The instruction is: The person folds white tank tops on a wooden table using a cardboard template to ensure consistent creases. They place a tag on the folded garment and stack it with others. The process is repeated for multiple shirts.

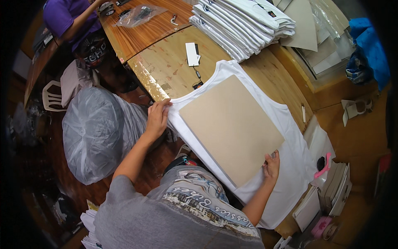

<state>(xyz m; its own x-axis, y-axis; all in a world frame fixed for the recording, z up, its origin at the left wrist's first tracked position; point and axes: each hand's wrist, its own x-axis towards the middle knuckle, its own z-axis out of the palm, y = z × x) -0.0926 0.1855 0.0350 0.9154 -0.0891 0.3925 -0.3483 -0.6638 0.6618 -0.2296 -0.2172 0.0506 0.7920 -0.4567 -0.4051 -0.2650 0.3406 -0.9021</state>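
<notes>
A white T-shirt (290, 166) lies spread flat on the wooden table (174, 62) in front of me with a tan cardboard sheet (232, 128) resting on top of it, and my left hand (157, 118) pinches the shirt's edge at the table's near-left side, fingers curled over the cloth. My right hand (271, 166) grips the lower corner of the cardboard, thumb and fingers closed on its edge. A stack of folded white shirts (244, 25) sits beyond, and a full clear plastic bag (93, 133) stands on the floor to my left.
</notes>
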